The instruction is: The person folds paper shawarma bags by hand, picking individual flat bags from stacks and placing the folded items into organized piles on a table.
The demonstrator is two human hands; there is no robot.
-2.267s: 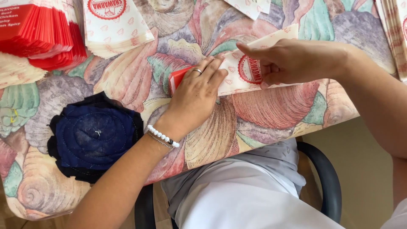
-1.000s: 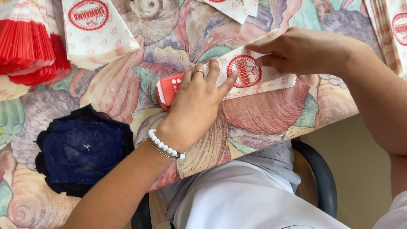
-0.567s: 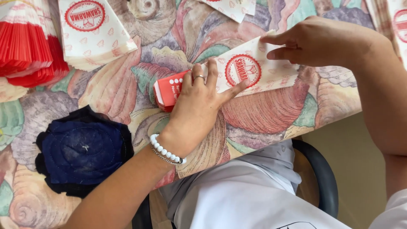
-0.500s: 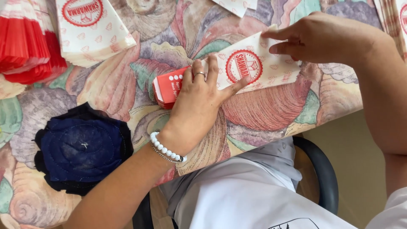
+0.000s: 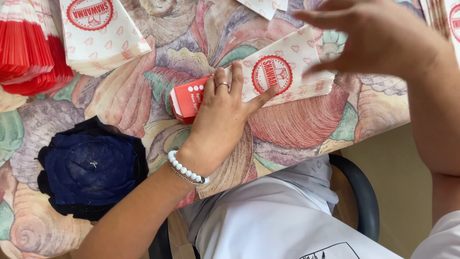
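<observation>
Landmark: the red carton (image 5: pixel 186 100), lying flat on the shell-patterned tablecloth (image 5: pixel 292 129) near the table's near edge. Far to its left and up, at the frame edge, a fanned stack of red cartons (image 5: pixel 28 48); just right of that stack, still up-left of the red carton, a pile of white paper bags (image 5: pixel 100 33) with a round red stamp. Below-left of the red carton, a dark blue round cloth (image 5: pixel 88 170) with a black frilled rim. The left hand (image 5: pixel 223 115) lies palm-down across the right part of the red carton, fingers spread and flat: a pressing hold, not a closed grasp, pinning the carton where it meets the paper bag (image 5: pixel 287 72). That bag lies directly right of the red carton, tilted; its left end sits under the fingertips, and the carton appears partly inside it, though the hand hides the joint. A ring shows on one finger, a white bead bracelet (image 5: pixel 187 170) at the wrist. Up-right of the red carton, the right hand (image 5: pixel 378 33) hovers above the bag's far end, fingers extended and loose, holding nothing; blurred. Judgement: carton being seated into the bag, roughly midway. Next move likely needs the free hand on the bag's far end while the left hand steadies the carton.
</observation>
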